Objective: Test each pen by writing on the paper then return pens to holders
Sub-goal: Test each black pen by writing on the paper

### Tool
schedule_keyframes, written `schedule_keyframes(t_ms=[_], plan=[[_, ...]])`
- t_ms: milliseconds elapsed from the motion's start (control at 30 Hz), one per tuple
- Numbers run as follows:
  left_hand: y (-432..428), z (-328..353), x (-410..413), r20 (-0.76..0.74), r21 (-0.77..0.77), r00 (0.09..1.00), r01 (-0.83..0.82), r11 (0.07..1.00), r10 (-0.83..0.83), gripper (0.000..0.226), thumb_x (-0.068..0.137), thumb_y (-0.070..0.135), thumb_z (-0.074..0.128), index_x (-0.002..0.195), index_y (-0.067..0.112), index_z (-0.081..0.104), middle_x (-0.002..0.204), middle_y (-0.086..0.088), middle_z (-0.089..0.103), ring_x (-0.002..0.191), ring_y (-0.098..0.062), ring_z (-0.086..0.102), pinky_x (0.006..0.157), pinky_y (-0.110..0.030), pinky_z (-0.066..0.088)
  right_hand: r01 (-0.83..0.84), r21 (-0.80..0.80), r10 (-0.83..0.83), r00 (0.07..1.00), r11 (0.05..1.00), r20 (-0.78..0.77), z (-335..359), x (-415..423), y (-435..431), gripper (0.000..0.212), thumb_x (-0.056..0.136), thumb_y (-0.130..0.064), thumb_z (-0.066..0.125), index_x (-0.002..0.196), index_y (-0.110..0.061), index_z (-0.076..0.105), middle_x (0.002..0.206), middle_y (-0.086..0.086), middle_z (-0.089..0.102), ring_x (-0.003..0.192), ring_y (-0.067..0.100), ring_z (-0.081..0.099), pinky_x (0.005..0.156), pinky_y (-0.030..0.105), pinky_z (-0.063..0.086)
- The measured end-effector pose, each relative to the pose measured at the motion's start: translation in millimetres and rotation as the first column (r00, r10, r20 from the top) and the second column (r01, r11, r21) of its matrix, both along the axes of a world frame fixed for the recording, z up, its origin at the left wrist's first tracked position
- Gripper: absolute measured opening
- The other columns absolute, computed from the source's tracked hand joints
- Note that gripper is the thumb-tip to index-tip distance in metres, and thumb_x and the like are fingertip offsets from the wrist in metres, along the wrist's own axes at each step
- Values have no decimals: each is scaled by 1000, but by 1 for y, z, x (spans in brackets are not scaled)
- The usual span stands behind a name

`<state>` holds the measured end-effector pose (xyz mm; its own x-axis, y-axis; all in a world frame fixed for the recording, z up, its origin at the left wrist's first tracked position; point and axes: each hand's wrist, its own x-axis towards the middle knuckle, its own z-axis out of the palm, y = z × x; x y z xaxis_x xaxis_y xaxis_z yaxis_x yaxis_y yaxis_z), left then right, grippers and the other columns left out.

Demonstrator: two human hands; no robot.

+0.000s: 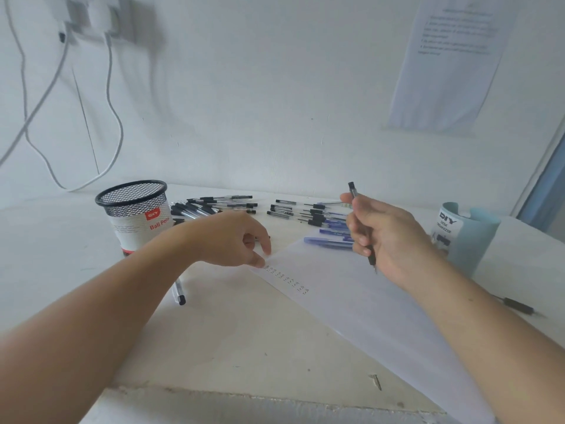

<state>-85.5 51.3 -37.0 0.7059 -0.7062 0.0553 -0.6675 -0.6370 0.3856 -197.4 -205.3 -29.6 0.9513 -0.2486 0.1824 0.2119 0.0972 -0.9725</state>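
Left hand point(235, 240) is resting relaxed fingertips on the far corner of the paper point(351, 304); right hand point(388, 240) is gripping a black pen point(352, 188) tip-down

Left hand point(234, 240), right hand point(393, 240) — both bare

Open table point(229, 332) near-left of the paper point(367, 316), easy passage. Pens point(214, 206) litter the stretch behind the paper; mesh cup point(134, 215) stands far-left of it, blue holder point(477, 240) just right.
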Motion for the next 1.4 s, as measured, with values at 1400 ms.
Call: schedule_keyframes(t_ms=[1400], plan=[[3, 4, -1, 5, 60, 1000, 6, 998, -7, 21, 88, 48, 76, 108, 47, 71, 76, 14, 53, 69, -2, 51, 68, -20, 37, 209, -914, -221, 966, 348, 137, -19, 141, 21, 19, 80, -6, 67, 72, -20, 78, 73, -6, 70, 78, 17, 66, 74, 29, 55]])
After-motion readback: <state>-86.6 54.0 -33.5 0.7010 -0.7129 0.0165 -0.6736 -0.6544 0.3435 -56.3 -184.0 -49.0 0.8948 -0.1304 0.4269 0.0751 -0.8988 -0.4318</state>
